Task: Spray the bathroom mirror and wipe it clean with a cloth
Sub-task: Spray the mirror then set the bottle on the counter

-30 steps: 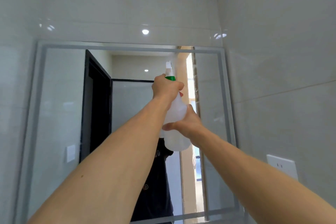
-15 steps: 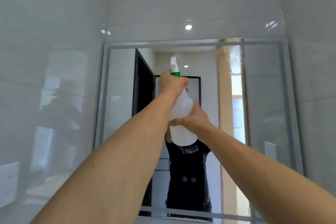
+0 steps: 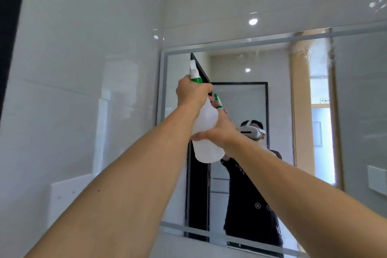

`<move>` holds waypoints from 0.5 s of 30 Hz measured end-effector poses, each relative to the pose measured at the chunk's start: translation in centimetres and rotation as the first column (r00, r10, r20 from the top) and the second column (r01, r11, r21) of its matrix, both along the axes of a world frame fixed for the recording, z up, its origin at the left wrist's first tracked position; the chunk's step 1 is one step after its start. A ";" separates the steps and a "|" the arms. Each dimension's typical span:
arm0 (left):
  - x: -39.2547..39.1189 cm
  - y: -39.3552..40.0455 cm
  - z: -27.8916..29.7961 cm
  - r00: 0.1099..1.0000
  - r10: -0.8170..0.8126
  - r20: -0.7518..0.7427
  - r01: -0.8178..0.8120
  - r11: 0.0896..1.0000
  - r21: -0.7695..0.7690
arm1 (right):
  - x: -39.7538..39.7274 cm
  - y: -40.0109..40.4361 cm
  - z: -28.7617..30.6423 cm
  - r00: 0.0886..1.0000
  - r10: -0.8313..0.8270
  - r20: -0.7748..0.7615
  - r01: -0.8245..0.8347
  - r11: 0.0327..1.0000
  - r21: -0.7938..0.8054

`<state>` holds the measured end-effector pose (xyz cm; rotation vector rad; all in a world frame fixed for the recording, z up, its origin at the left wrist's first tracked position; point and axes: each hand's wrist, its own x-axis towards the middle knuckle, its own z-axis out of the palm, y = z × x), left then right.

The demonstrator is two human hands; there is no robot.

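A translucent white spray bottle (image 3: pixel 206 128) with a green collar and white nozzle is held up in front of the wall mirror (image 3: pixel 351 111). My left hand (image 3: pixel 193 93) grips the neck and trigger at the top. My right hand (image 3: pixel 219 133) holds the bottle's body from the right side. The nozzle points at the mirror's upper left corner. Wet spray droplets show on the glass near the top right. No cloth is in view.
Glossy grey tiled walls surround the mirror (image 3: pixel 83 90). A white wall plate (image 3: pixel 67 201) sits low on the left wall. The mirror reflects a person in dark clothes with a headset, a dark door frame and a bright doorway.
My view has swung left, so the mirror now sits further right. Both hands keep the same hold on the bottle, now aimed toward the mirror's left side.
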<state>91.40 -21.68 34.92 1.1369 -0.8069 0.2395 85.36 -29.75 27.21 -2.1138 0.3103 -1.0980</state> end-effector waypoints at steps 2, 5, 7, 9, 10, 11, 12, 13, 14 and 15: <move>0.8 1.2 0.0 0.998 0.055 -0.017 -0.056 0.998 -0.033 | 1.0 1.0 0.1 0.999 0.034 -0.006 -0.034 0.999 -0.022; 1.9 3.2 -0.2 0.997 0.076 -0.009 -0.076 0.997 -0.030 | 2.9 2.6 -0.1 0.998 0.058 -0.007 -0.058 0.998 -0.034; 2.6 4.4 -0.2 0.998 0.061 -0.003 -0.061 0.998 -0.016 | 4.0 3.7 -0.3 0.997 0.074 -0.006 -0.074 0.997 -0.014; 3.4 5.3 -0.3 0.998 0.064 -0.006 -0.064 0.998 -0.002 | 4.7 4.7 -0.4 0.994 0.106 -0.006 -0.106 0.994 0.014; 3.8 5.7 -0.4 0.998 0.067 -0.006 -0.067 0.998 0.008 | 4.9 5.1 -0.5 0.993 0.120 -0.008 -0.120 0.993 0.017; 4.1 6.1 -0.4 0.998 0.068 -0.009 -0.068 0.998 0.016 | 5.1 5.6 -0.5 0.991 0.133 -0.009 -0.133 0.991 0.022; 4.5 6.4 -0.5 0.998 0.068 -0.011 -0.067 0.998 0.020 | 5.3 6.1 -0.6 0.989 0.147 -0.007 -0.147 0.989 0.028; 4.8 6.7 -0.7 0.997 0.072 -0.017 -0.072 0.997 0.024 | 5.5 6.4 -0.8 0.987 0.161 -0.009 -0.161 0.986 0.039; 5.2 7.0 -0.8 0.996 0.080 -0.025 -0.079 0.996 0.028 | 5.7 6.8 -1.1 0.985 0.172 -0.013 -0.172 0.984 0.050; 5.5 7.2 -1.0 0.995 0.091 -0.036 -0.090 0.995 0.037 | 5.9 7.2 -1.4 0.984 0.178 -0.019 -0.177 0.982 0.065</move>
